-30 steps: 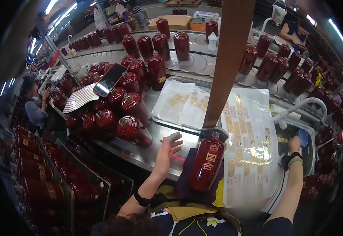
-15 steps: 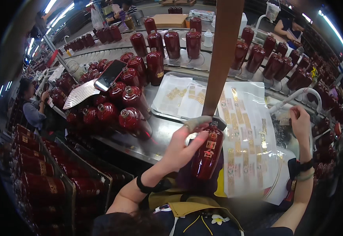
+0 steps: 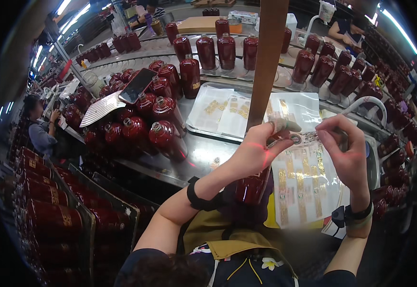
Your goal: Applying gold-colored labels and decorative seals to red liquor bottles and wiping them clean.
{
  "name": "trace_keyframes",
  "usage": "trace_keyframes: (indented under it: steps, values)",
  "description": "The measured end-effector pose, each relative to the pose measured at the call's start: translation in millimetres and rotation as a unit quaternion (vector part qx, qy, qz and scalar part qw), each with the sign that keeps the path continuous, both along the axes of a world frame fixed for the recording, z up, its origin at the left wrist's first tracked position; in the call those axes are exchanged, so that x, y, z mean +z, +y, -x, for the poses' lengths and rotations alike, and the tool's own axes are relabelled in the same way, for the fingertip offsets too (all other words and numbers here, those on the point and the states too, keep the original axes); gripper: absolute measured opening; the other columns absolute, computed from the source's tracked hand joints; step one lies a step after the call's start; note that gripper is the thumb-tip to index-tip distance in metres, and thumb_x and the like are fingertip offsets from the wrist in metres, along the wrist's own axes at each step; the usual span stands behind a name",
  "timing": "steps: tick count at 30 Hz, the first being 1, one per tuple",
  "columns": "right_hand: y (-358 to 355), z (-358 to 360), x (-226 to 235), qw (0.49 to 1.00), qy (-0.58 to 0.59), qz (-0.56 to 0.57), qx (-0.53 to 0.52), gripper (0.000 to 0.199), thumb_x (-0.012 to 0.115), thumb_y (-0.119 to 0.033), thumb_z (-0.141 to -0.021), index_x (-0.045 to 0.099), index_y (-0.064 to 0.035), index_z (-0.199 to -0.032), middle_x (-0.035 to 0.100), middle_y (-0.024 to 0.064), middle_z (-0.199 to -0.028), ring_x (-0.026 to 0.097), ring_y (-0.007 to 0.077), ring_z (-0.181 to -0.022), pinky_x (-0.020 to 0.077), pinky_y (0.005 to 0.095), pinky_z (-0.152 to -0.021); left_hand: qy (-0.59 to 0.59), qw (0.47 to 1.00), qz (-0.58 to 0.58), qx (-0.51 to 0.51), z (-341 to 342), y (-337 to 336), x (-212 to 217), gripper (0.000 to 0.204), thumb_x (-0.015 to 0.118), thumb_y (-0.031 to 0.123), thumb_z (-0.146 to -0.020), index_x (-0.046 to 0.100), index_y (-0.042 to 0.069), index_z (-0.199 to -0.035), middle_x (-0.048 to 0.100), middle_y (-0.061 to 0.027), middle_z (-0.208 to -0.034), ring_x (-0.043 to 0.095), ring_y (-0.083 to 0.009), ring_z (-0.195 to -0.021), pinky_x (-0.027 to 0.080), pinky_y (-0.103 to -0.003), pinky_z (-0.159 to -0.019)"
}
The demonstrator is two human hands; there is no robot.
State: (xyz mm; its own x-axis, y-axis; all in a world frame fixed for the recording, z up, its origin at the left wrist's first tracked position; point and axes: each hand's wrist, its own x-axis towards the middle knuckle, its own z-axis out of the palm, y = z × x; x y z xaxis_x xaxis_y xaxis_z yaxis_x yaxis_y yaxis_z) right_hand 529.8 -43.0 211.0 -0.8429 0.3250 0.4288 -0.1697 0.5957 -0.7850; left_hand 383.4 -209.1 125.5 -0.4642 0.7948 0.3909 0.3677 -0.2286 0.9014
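Observation:
Between my two hands stretches a thin, clear decal strip with gold and dark print. My left hand, with a pale cover on one finger, pinches its left end. The fingers of my right hand are closed on the other end. Below my left hand a dark red glass bottle leans in front of my apron, its upper part hidden by the hand. Under the strip lies a large sheet of gold decals.
Many red bottles crowd the metal table at left, a phone on top. A metal tray holds more decal sheets. An upright brown post stands ahead. Bottles ride a curved conveyor behind; another person sits at far right.
My right hand has come in from the wet tray at right, and the strip now spans both hands. My left hand has moved off the bottle's neck, up and right.

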Motion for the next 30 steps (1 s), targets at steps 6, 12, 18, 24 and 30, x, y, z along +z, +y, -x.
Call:
trace_keyframes:
  steps: [6, 12, 18, 24, 30]
  values:
    - [27, -7, -40, 0.978, -0.047, -0.158, -0.131, 0.015, 0.071, 0.001, -0.090, 0.067, 0.0014, -0.105, 0.063, 0.0056, -0.085, 0.054, 0.0103, -0.072, 0.0445, 0.0260, -0.068, -0.156, 0.986, 0.043, -0.030, -2, -19, 10, 0.036, 0.068, 0.003, -0.099, 0.062, 0.000, -0.134, 0.067, -0.0027, -0.103, 0.067, -0.0104, -0.102, 0.055, -0.028, -0.095]
    - [17, -115, -108, 0.874, -0.457, 0.038, 0.163, 0.016, 0.073, -0.017, -0.094, 0.076, -0.0044, -0.105, 0.076, 0.0120, -0.094, 0.071, 0.0206, -0.087, 0.0549, 0.0327, -0.081, -0.065, 0.994, 0.076, 0.045, 1, -51, 19, 0.039, 0.068, 0.001, -0.097, 0.060, -0.005, -0.134, 0.067, -0.0038, -0.105, 0.067, -0.0108, -0.102, 0.054, -0.028, -0.096]
    - [-3, -292, -276, 0.717, -0.619, 0.046, 0.319, 0.044, 0.068, -0.031, -0.097, 0.066, 0.0002, -0.128, 0.071, 0.0104, -0.116, 0.065, 0.0162, -0.089, 0.0523, 0.0310, -0.076, -0.086, 0.993, 0.052, 0.065, 7, -53, 14, 0.038, 0.070, -0.001, -0.095, 0.061, -0.005, -0.132, 0.069, -0.0046, -0.106, 0.067, -0.0116, -0.104, 0.055, -0.030, -0.098]
    - [36, -246, -291, 0.711, -0.619, 0.001, 0.333, 0.043, 0.068, -0.031, -0.097, 0.067, -0.0008, -0.127, 0.071, 0.0113, -0.117, 0.065, 0.0180, -0.091, 0.0521, 0.0322, -0.078, -0.081, 0.991, 0.018, 0.105, 5, -67, 14, 0.037, 0.066, 0.002, -0.096, 0.061, -0.003, -0.132, 0.071, -0.0072, -0.103, 0.069, -0.0129, -0.100, 0.056, -0.031, -0.090]
    - [80, -110, -304, 0.678, -0.591, -0.119, 0.421, 0.041, 0.069, -0.032, -0.097, 0.068, -0.0018, -0.126, 0.071, 0.0122, -0.117, 0.066, 0.0198, -0.093, 0.0518, 0.0334, -0.080, -0.057, 0.994, 0.014, 0.087, 1, -60, 11, 0.039, 0.068, 0.004, -0.096, 0.062, 0.001, -0.135, 0.072, -0.0057, -0.104, 0.068, -0.0121, -0.101, 0.055, -0.032, -0.096]
